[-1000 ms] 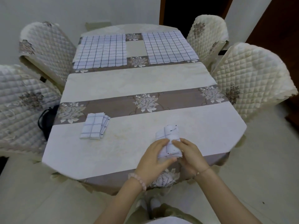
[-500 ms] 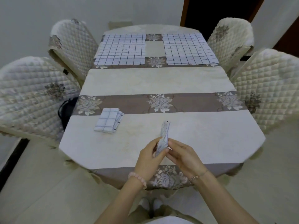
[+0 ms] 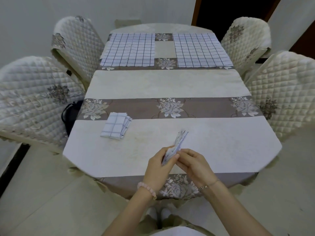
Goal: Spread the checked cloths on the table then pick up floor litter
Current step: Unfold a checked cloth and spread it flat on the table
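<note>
A table (image 3: 170, 86) in a cream and brown flowered cover fills the middle of the frame. Four quilted chairs stand close against its sides: the upper-left chair (image 3: 76, 43), the left chair (image 3: 34, 99), the upper-right chair (image 3: 247, 36) and the right chair (image 3: 281, 92). A black bag (image 3: 69, 114) sits in the gap between the left chair and the table edge. A dark doorway (image 3: 230, 11) opens at the upper right, and pale floor (image 3: 42, 193) runs along the lower left. At the top of the table two checked cloths lie flat side by side, the left spread cloth (image 3: 129, 50) and the right spread cloth (image 3: 201, 50), with a strip of bare cover between them. A folded cloth (image 3: 115, 127) lies left of centre, well apart from the hands. At the lower centre, over the near edge of the table, the left hand (image 3: 158, 169) and right hand (image 3: 194, 164) meet. Both pinch the lower end of the held cloth (image 3: 179, 142), which stands up on edge, still folded, its layers fanning slightly above the fingertips. A pink bead bracelet (image 3: 146, 187) circles the left wrist and a thin chain (image 3: 208, 183) the right.
</note>
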Demonstrator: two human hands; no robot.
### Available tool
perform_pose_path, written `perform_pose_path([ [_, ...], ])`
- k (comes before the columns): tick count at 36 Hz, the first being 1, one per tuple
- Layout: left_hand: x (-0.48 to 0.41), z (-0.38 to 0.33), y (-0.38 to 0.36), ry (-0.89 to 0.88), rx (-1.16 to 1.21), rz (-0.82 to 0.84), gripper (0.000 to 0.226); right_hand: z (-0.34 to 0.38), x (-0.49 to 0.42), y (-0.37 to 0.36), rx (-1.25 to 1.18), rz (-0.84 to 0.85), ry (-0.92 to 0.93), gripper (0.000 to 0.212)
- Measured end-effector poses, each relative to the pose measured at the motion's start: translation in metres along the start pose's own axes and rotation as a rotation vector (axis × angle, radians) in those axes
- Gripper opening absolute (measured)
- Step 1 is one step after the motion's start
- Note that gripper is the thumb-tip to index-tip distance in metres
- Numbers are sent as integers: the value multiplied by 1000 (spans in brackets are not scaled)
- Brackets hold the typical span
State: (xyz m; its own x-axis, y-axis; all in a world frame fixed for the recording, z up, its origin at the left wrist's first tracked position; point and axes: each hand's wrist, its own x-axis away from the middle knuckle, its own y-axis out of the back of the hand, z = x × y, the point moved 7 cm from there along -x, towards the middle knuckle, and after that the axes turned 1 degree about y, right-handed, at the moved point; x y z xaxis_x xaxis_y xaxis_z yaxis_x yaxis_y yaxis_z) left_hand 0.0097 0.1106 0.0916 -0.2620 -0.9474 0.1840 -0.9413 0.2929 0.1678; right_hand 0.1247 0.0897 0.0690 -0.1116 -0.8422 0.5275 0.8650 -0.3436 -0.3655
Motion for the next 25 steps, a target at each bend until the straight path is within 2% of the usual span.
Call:
perform_pose_path([
  [6,-7,20,26,98,95,-205,34,3,0,4,108,-16,4,13],
  [8,-9,28,38,148,176,-268,31,4,0,9,123,-35,-11,12],
  [10,-10,35,46,199,305,-302,17,3,-1,16,143,-54,-17,10],
  [16,-7,41,54,264,445,-302,15,-4,3,24,242,-96,-27,3],
  [20,-3,39,48,275,474,-271,14,-6,4,23,277,-103,-6,8],
  [23,-1,39,44,250,385,-239,13,-5,6,16,243,-81,2,14],
  [25,-1,36,41,171,278,-217,16,-5,7,8,195,-34,-8,18],
])
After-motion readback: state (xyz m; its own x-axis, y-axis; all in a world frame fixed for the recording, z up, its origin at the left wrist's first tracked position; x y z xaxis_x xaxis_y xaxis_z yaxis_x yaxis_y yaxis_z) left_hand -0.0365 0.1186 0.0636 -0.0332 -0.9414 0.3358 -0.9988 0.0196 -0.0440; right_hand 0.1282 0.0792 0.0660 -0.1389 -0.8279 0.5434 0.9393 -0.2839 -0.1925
